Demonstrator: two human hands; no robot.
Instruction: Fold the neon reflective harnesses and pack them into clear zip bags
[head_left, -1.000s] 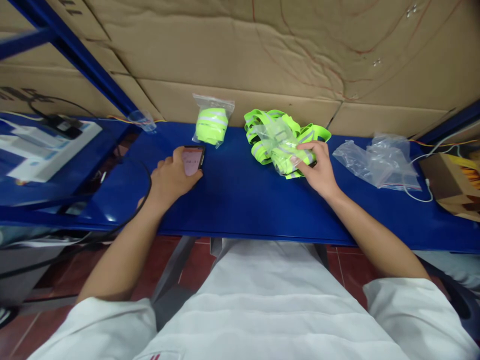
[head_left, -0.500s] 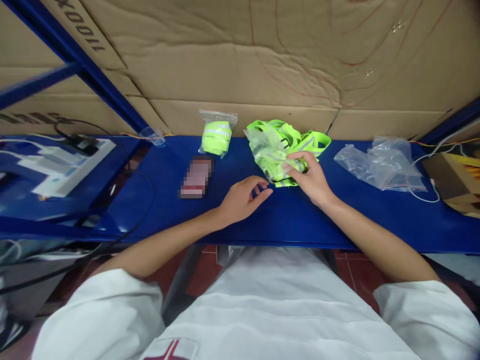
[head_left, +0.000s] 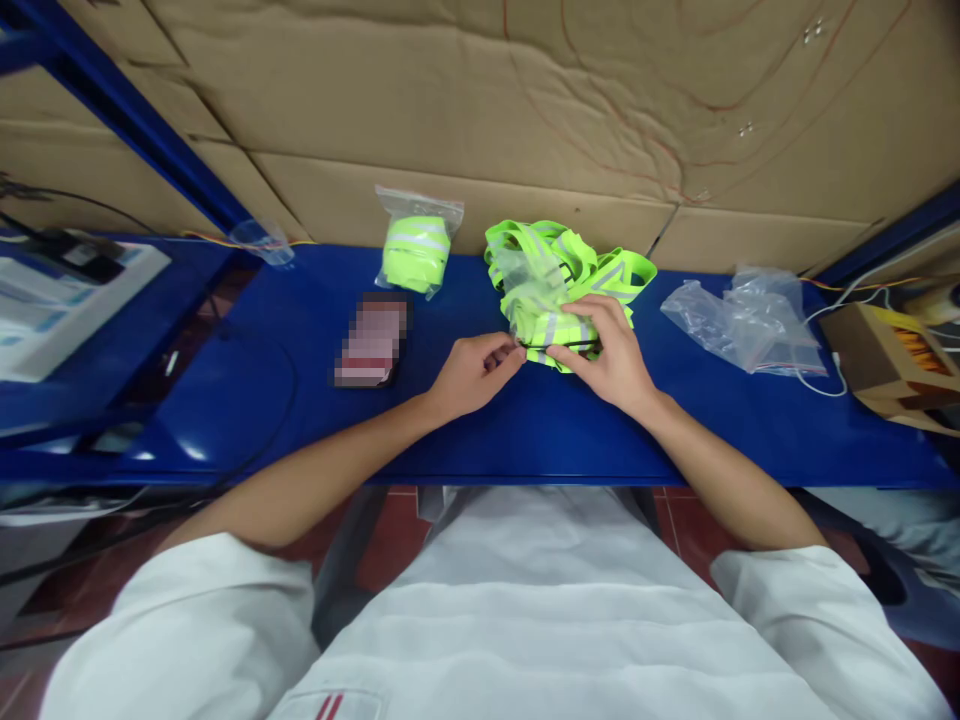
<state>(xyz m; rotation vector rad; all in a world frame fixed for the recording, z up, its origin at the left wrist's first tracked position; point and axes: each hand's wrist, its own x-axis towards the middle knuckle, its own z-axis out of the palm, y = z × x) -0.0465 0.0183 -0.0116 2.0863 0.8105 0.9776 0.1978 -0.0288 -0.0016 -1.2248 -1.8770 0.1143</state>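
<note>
A heap of fluorescent yellow-green reflective straps (head_left: 551,245) lies on the blue table, loose loops toward the back. At its front is a folded part with silver bands and a thin black edge, and clear plastic film (head_left: 523,275) covers its left side. My right hand (head_left: 611,355) grips this folded part, thumb at the front and fingers over the top. Pinched at its left front corner, by the black edge, is my left hand (head_left: 478,372); its fingertips are partly hidden. A similar strap bundle in a clear zip bag (head_left: 416,250) stands to the left.
A blurred-out phone (head_left: 371,340) lies left of my hands. Clear plastic bags (head_left: 772,325) and a white cable are at the right, beside a cardboard box (head_left: 892,365). A clear cup (head_left: 262,242) and white power strip (head_left: 112,310) sit left. Cardboard (head_left: 420,110) backs the table.
My left hand has moved right and up to the corner of the folded straps and closed there. My right hand has shifted its grip to the front edge. The view has turned slightly.
</note>
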